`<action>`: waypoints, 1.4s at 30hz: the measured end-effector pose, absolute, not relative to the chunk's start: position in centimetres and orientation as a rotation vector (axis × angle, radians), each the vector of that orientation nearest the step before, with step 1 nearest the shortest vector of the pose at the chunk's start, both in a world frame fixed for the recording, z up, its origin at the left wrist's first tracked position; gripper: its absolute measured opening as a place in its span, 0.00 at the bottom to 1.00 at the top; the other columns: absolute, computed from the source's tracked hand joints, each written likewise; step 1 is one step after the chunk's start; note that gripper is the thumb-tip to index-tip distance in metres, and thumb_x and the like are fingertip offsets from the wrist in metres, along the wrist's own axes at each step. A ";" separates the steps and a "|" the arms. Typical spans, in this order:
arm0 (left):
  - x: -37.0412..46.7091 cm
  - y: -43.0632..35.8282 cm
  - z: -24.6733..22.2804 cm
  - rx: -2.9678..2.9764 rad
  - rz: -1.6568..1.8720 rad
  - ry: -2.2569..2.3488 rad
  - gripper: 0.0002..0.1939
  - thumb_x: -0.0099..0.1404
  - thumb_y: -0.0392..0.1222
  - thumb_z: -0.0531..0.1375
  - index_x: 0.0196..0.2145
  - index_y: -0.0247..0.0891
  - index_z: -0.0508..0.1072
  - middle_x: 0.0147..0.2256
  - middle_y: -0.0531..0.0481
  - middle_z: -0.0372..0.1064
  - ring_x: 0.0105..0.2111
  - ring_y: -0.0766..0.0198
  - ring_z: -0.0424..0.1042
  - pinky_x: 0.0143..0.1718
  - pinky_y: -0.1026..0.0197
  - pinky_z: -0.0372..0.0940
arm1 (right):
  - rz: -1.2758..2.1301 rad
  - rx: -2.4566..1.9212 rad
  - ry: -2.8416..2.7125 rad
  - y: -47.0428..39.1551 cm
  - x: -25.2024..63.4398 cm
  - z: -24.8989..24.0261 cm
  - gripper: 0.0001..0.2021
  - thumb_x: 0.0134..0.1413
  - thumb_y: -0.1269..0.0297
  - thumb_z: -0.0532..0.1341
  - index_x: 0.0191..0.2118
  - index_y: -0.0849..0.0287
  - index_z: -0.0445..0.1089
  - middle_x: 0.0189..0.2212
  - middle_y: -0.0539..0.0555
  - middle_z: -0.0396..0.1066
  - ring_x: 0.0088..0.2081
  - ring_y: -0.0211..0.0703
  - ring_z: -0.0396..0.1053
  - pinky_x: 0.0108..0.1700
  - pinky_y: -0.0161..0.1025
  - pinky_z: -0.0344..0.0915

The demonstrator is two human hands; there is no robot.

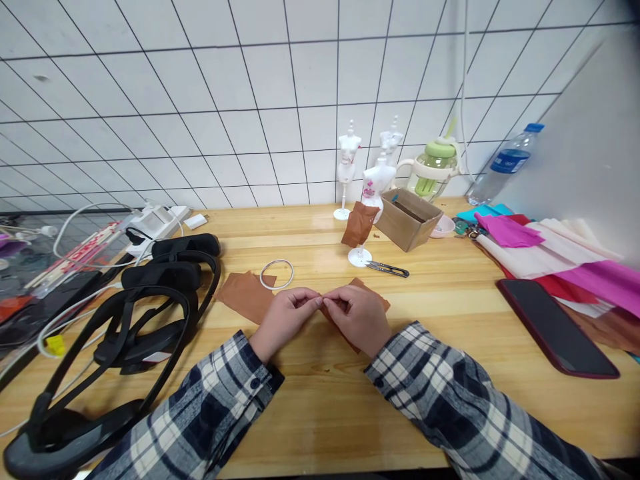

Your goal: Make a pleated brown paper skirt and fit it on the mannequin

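Both my hands meet at the middle of the table, fingertips pinched together. My left hand (290,315) is closed at the edge of a brown cloth piece (373,292), which lies mostly under and behind my right hand (361,317). My right hand is closed on that same cloth. Just left of my left hand lies another brown cloth piece (245,295), with a pale ring (277,285) resting partly on it. Beyond my hands, a small white dress form (376,183) has brown cloth (359,225) hanging around its lower part. Thread snips (389,269) lie by its base.
Two more dress forms (349,157) stand behind, beside a cardboard box (407,223) and a green-lidded jug (435,167). A water bottle (507,167), coloured fabrics (560,247) and a phone (557,327) are on the right. Black headsets (170,333) and cables fill the left.
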State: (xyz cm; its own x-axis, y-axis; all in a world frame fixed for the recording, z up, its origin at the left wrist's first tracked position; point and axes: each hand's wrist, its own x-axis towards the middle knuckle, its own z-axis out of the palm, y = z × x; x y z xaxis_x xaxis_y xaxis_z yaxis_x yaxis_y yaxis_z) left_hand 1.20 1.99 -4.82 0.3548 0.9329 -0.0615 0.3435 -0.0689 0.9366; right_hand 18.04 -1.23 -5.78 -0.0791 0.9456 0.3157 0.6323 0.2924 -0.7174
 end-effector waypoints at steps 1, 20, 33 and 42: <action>1.2 2.0 -4.8 1.609 0.743 1.164 0.12 0.59 0.48 0.62 0.31 0.35 0.77 0.32 0.48 0.77 0.34 0.60 0.74 0.39 0.60 0.67 | 0.517 -1.419 -1.806 -1.3 18.0 -5.8 0.07 0.57 0.64 0.60 0.34 0.54 0.76 0.29 0.49 0.77 0.30 0.39 0.69 0.34 0.36 0.62; 0.8 2.3 -5.5 1.551 0.739 1.183 0.10 0.57 0.46 0.62 0.27 0.36 0.77 0.28 0.51 0.75 0.30 0.63 0.71 0.34 0.64 0.63 | 0.341 -1.398 -1.979 -1.7 18.1 -5.9 0.08 0.60 0.64 0.58 0.36 0.54 0.76 0.32 0.49 0.77 0.35 0.39 0.71 0.36 0.36 0.58; 0.7 2.3 -5.3 1.511 0.729 1.139 0.12 0.58 0.49 0.63 0.29 0.36 0.79 0.31 0.48 0.77 0.33 0.62 0.72 0.38 0.63 0.63 | 0.480 -1.375 -1.878 -1.5 18.3 -5.7 0.07 0.58 0.64 0.60 0.36 0.54 0.77 0.31 0.48 0.77 0.33 0.38 0.71 0.36 0.36 0.59; 0.8 2.3 -5.4 1.482 0.754 1.156 0.09 0.54 0.44 0.63 0.24 0.36 0.75 0.24 0.53 0.72 0.26 0.66 0.67 0.31 0.65 0.60 | 0.466 -1.325 -1.940 -1.6 18.2 -6.0 0.08 0.58 0.64 0.60 0.34 0.54 0.77 0.28 0.49 0.76 0.31 0.38 0.69 0.33 0.35 0.58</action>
